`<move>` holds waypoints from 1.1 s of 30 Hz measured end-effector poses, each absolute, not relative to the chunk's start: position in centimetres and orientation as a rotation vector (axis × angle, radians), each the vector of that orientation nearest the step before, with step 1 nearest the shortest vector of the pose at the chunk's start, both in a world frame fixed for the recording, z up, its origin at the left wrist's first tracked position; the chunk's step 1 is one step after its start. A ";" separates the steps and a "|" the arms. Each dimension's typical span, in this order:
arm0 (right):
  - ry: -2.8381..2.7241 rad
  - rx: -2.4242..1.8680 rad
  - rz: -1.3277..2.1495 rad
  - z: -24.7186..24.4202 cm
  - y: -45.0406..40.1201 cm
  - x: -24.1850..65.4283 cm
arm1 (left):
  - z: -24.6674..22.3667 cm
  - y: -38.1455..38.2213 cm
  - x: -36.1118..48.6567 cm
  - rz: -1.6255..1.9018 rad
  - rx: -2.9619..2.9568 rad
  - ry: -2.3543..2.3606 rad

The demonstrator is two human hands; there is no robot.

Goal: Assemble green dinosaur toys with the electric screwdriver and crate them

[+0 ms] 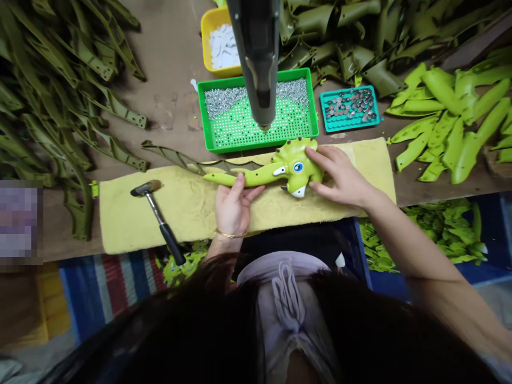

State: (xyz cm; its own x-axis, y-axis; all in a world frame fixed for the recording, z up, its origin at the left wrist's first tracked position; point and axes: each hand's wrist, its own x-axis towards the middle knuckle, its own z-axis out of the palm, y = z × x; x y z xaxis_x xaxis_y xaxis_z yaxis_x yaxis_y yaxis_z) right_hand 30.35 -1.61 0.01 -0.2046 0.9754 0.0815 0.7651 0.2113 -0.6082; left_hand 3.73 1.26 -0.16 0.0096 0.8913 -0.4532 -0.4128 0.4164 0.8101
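A lime-green plastic toy dinosaur [296,168] lies on its side on a folded yellow towel [120,224], with a blue-and-white eye and white horns. My right hand [340,177] rests on its head, fingers spread over the crest. My left hand [233,205] holds the long, slender tail, with the thumb on top. An olive-green plastic piece [172,158] lies at the towel's far edge, close behind the toy. A small hammer with a black handle [158,218] lies on the towel, left of my left hand and not touched by it.
A dark overhead power tool [258,58] hangs above a green tray of metal fasteners [256,109]. Nearby are a teal tray of metal discs [349,109] and a yellow box of white pieces [220,42]. Piles of olive and lime plastic parts flank the bench; a blue bin sits below its edge.
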 end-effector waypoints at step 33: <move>-2.132 -1.532 0.016 6.1 -0.4 27.9 | 4.4 7.3 -0.2 0.548 2.614 0.942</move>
State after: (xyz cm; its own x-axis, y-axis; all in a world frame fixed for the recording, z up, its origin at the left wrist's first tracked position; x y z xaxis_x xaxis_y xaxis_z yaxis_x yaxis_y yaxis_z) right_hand 27.93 -0.36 6.09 -0.2330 0.8891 0.3940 0.8830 0.3632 -0.2973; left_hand -0.18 7.33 4.43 0.7109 0.6582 0.2477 0.5402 -0.7366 0.4070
